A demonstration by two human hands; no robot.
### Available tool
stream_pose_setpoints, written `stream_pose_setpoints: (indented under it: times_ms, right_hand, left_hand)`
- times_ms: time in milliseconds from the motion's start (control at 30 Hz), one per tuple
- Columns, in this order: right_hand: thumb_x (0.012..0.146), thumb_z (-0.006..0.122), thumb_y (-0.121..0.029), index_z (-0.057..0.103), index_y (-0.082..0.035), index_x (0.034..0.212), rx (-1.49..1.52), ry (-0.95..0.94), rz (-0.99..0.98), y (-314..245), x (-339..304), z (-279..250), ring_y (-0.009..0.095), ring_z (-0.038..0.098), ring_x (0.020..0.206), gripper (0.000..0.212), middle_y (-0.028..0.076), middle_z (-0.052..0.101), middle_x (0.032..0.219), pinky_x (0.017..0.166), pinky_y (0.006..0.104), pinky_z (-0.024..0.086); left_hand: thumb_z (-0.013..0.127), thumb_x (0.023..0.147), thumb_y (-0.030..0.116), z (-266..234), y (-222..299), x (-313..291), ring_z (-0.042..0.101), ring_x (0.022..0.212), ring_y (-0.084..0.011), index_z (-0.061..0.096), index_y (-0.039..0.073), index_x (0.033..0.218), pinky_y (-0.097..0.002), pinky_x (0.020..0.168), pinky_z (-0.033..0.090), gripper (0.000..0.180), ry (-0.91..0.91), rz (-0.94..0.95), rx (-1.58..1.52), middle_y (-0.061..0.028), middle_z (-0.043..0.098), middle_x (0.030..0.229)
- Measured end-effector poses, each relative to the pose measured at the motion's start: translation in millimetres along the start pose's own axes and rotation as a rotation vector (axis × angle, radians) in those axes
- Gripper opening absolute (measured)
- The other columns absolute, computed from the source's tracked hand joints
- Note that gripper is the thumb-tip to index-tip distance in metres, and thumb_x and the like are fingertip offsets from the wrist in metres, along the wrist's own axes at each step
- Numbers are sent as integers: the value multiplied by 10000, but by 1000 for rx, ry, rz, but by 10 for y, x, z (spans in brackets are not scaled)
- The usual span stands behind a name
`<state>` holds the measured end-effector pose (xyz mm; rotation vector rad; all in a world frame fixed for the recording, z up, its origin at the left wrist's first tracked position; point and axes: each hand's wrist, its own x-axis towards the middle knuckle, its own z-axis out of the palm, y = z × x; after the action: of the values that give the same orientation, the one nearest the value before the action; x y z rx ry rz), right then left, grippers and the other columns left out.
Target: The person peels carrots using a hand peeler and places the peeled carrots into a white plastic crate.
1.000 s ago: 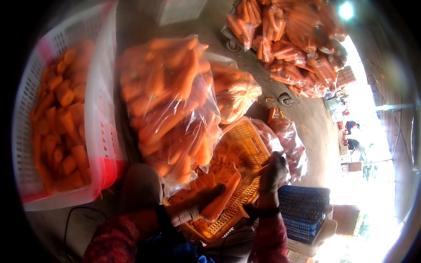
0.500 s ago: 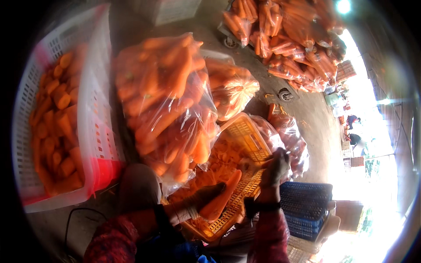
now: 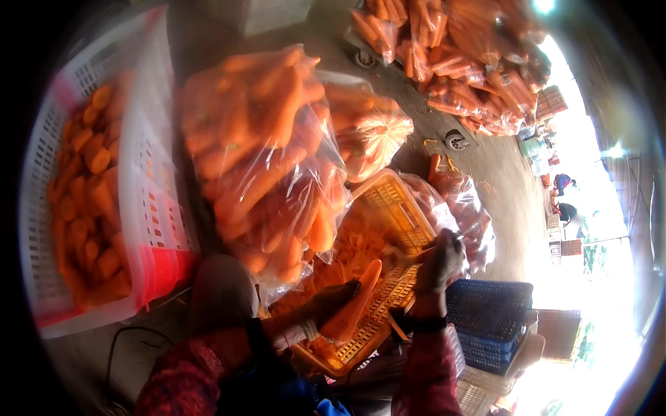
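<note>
Orange carrot [image 3: 355, 304] sits in L hand [image 3: 331, 302], fingers part-curled round its side, thick end nr the wrist, thin end angled up & away to the R. It's held over the yellow crate [image 3: 401, 208], which has a layer of orange peelings [image 3: 355, 244] in it. R hand [image 3: 441, 261] is apart from the carrot, up by the crate's R side, closed in a fist round a small tool [image 3: 401, 258]; tool's blurred, can't tell exact type. Big clear bag [image 3: 274, 163] of carrots stands just beyond/L of the crate, w/ a smaller bag [image 3: 378, 135] behind it. Far L: white & pink crate [image 3: 156, 215], part-filled w/ carrot pcs [image 3: 90, 201]. Past the R hand, a couple of filled plastic bags [image 3: 473, 220] on the floor [image 3: 510, 187]; blue crates [image 3: 489, 315] stacked nr the R forearm. Top R, a heap of bagged carrots [image 3: 479, 59], wheels [image 3: 456, 141] showing at its lower edge. Dark cable [image 3: 132, 328] loops on the floor, lower L. Bkgd far R is v. bright, mostly washed out.
</note>
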<state>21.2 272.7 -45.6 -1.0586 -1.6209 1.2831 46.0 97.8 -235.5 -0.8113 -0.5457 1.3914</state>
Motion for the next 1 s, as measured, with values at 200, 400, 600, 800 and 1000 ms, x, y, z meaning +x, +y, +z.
stream_pose_setpoints:
  times_ms: [200, 400, 600, 800, 1000]
  right_hand:
    - [935, 497, -192, 519, -68, 787, 6, -262, -68, -65, -416, -136, 110, 478, 459, 194, 23, 472, 548, 429, 239, 365]
    - [928, 512, -190, 541, -44, 814, 45, -323, 161, -11, -758, -108, 112, 487, 472, 188, 39, 518, 575, 450, 215, 364]
    - [953, 479, -214, 521, -57, 773, 80, 37, 85, 32, 140, -277, 101, 469, 459, 242, 24, 502, 612, 406, 236, 361]
    - [941, 504, -153, 526, -19, 795, -335, -434, -300, -202, -904, -172, 146, 516, 500, 199, 35, 503, 650, 480, 254, 412]
    - [905, 507, -174, 501, -36, 735, -60, -175, -61, -60, -217, -172, 137, 490, 519, 218, 48, 494, 634, 538, 283, 420]
  left_hand:
    - [487, 973, 360, 357, -289, -293, 591, 695, -165, 521, 84, 1195, -253, 648, 502, 356, 13, 341, 586, -65, 618, 920]
    - [456, 967, 440, 394, -338, -346, 610, 705, -176, 524, 73, 1193, -307, 591, 506, 436, 140, 326, 869, -90, 632, 958]
    - [466, 951, 483, 568, -415, -428, 610, 696, -182, 558, 62, 1119, -342, 556, 500, 462, 125, 244, 1094, -88, 632, 904]
    - [480, 961, 445, 469, -366, -338, 601, 685, -146, 578, 78, 1057, -281, 594, 501, 392, 134, 473, 815, -43, 624, 832]
    - [494, 944, 474, 816, -690, -657, 593, 633, -159, 563, 57, 1136, -304, 559, 505, 464, 236, 204, 1101, -72, 621, 850]
